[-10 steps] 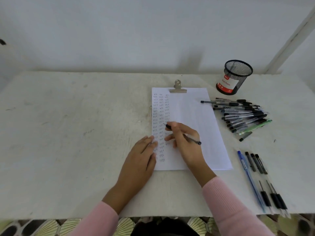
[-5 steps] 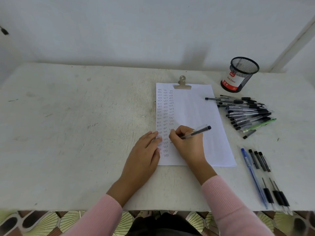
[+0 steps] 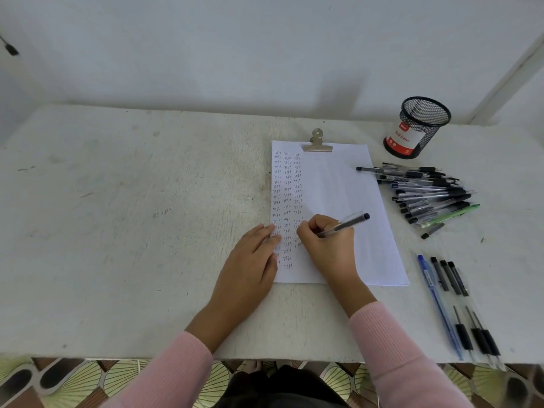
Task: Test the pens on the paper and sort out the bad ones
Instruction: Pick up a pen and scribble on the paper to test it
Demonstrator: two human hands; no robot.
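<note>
A white sheet of paper [image 3: 347, 201] under a metal clip [image 3: 317, 142] lies on the table, with three columns of small written marks down its left side. My right hand [image 3: 326, 245] grips a clear pen with a black end [image 3: 347, 223], its tip down on the paper at the third column. My left hand [image 3: 250, 260] lies flat, fingers spread, pressing the paper's left edge. A pile of several pens [image 3: 426, 192] lies right of the paper. A separate row of pens [image 3: 453, 304], one blue, lies near the front right edge.
A black mesh pen cup [image 3: 418, 128] with a red and white label stands at the back right. The white table [image 3: 117, 216] meets a wall behind. Its front edge runs just below my forearms, with patterned floor beneath.
One second ago the pen lay sideways in my right hand with its tip off the paper. I turned it into a writing grip and set the tip on the paper. My left hand stayed put.
</note>
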